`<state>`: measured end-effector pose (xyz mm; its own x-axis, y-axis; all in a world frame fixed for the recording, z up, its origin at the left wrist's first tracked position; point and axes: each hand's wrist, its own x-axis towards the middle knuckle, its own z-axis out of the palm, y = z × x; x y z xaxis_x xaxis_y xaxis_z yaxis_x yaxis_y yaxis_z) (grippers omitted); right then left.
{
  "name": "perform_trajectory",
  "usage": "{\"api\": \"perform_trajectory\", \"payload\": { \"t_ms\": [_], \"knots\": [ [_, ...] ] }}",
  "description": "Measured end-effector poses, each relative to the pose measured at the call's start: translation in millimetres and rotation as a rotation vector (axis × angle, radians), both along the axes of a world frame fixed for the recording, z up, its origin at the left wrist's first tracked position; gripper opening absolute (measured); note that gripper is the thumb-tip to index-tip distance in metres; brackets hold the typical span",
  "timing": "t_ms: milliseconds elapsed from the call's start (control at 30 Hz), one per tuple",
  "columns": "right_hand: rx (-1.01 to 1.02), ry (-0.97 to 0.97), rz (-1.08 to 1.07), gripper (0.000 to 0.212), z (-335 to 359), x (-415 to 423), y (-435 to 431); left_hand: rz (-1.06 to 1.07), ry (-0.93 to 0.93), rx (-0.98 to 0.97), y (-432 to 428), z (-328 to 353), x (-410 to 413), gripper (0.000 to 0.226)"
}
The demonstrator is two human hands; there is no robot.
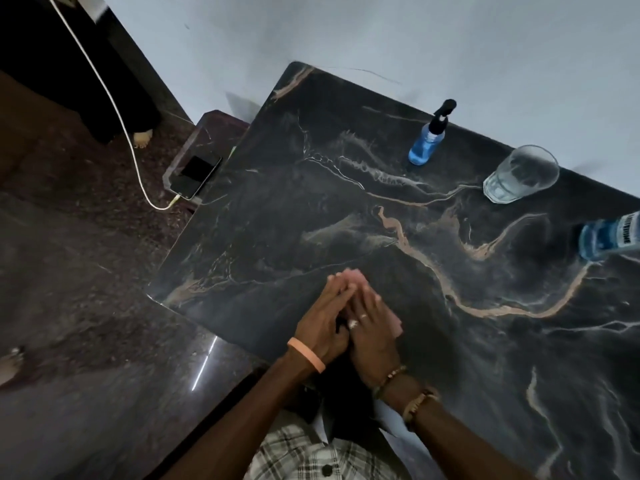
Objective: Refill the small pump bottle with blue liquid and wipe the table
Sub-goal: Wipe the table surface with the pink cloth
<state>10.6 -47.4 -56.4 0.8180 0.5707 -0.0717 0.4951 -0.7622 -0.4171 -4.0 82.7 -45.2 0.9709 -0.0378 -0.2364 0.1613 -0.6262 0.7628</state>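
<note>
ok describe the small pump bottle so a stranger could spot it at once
Start at the dark marble table and follow its far edge by the pale wall. The small pump bottle stands upright there, left of the clear glass. It alone has a black pump head; the bigger blue bottle at the picture's right edge shows a white label.
</note>
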Motion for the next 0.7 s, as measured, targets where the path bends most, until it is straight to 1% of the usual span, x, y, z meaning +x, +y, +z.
{"api": "perform_trajectory", "payload": {
  "t_ms": [33, 100, 133, 167, 200, 233, 267, 333, 367, 400, 433, 500, 533, 567, 600, 633, 667, 700],
  "knots": [
    [-0.007, -0.037, 0.116, 0.051, -2.9, 4.6, 11.0, 0.078, -0.031, 0.042, 7.6, 0.9, -1.6, 0.070],
    [-0.068, -0.107, 0.324, 0.045, -4.9, 41.1, 26.7, 0.167, -0.105, 0.160, 22.7, 1.6, -2.1, 0.062],
    [-0.115, -0.107, 0.396, 0.045, -4.7, 62.4, 33.5, 0.175, -0.104, 0.201, 29.6, 2.0, -0.4, 0.060],
    [-0.148, -0.122, 0.444, 0.045, -5.6, 84.8, 38.8, 0.157, -0.060, 0.249, 35.9, 1.8, 3.5, 0.061],
    [-0.170, -0.116, 0.446, 0.046, -7.5, 105.5, 41.6, 0.120, 0.006, 0.325, 41.3, 0.1, 7.8, 0.063],
    [-0.158, -0.105, 0.382, 0.050, -11.4, 121.7, 41.1, 0.090, 0.055, 0.416, 45.1, -2.7, 12.2, 0.064],
    [-0.138, -0.083, 0.254, 0.054, -14.7, 133.0, 36.7, 0.063, 0.086, 0.484, 48.2, -5.3, 17.3, 0.064],
    [-0.109, -0.049, -0.062, 0.058, -15.3, 131.1, 28.8, 0.064, 0.110, 0.499, 51.6, -9.6, 27.0, 0.063],
    [-0.108, -0.036, -0.148, 0.059, -13.8, 114.6, 28.8, 0.077, 0.114, 0.480, 53.3, -10.2, 30.1, 0.062],
    [-0.086, -0.042, -0.151, 0.061, -14.1, 88.1, 29.3, 0.074, 0.116, 0.468, 54.7, -10.7, 30.9, 0.061],
    [-0.071, -0.067, -0.058, 0.061, -14.0, 59.7, 31.0, 0.070, 0.109, 0.467, 56.7, -12.0, 31.5, 0.059],
    [-0.077, -0.091, 0.246, 0.054, -10.7, 30.6, 25.8, 0.023, 0.079, 0.478, 57.2, -12.2, 28.1, 0.058],
    [-0.085, -0.110, 0.386, 0.050, -12.2, 43.5, 21.6, -0.009, 0.073, 0.459, 58.9, -13.2, 27.3, 0.058],
    [-0.105, -0.170, 0.466, 0.047, -12.3, 67.0, 16.6, -0.034, 0.066, 0.442, 60.0, -12.8, 26.7, 0.059],
    [-0.126, -0.227, 0.455, 0.045, -11.7, 93.7, 10.7, -0.050, 0.053, 0.442, 61.5, -11.6, 26.4, 0.060],
    [-0.132, -0.257, 0.355, 0.045, -12.2, 120.4, 3.5, -0.068, 0.054, 0.453, 64.9, -11.2, 27.2, 0.061],
    [-0.137, -0.243, 0.178, 0.049, -12.9, 144.6, -8.2, -0.090, 0.058, 0.463, 67.7, -12.0, 29.5, 0.062],
    [-0.149, -0.179, -0.017, 0.055, -11.3, 161.7, -22.3, -0.101, 0.065, 0.472, 69.3, -12.5, 30.8, 0.063]
  ]
}}
